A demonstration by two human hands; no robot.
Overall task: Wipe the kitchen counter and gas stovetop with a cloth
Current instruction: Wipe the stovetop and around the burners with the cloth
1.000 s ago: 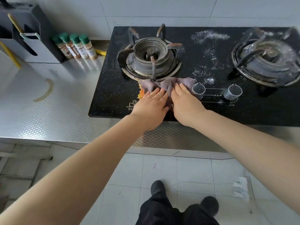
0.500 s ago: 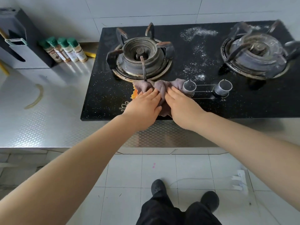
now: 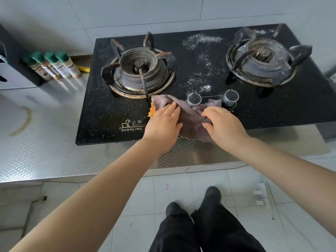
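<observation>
Grey-purple cloth (image 3: 190,122) spread on the front strip of the black gas stovetop (image 3: 109,110), between the left burner (image 3: 140,70) and the two control knobs, its near hem hanging just over the stovetop's front edge onto the steel counter (image 3: 45,151). Left hand (image 3: 163,124) laid flat and open on the cloth's left part, fingers extended toward the burner ring, apparently to pin the fabric and press it down for wiping. Right hand (image 3: 223,126) curled on the right part, fingers bunching a fold of cloth, probably to steer it around the left knob (image 3: 194,100); cloth edge already touching that knob's base and reaching toward the right knob (image 3: 231,97). An orange patch (image 3: 151,110) peeking out at the cloth's left edge, nature unclear. White powder (image 3: 201,70) scattered between the burners, well beyond the cloth, so most of the stovetop likely not yet wiped. Spice jars (image 3: 54,67) lined up against the wall at the far left, clear of the working area. A curved yellowish mark (image 3: 23,120) on the counter also untouched.
</observation>
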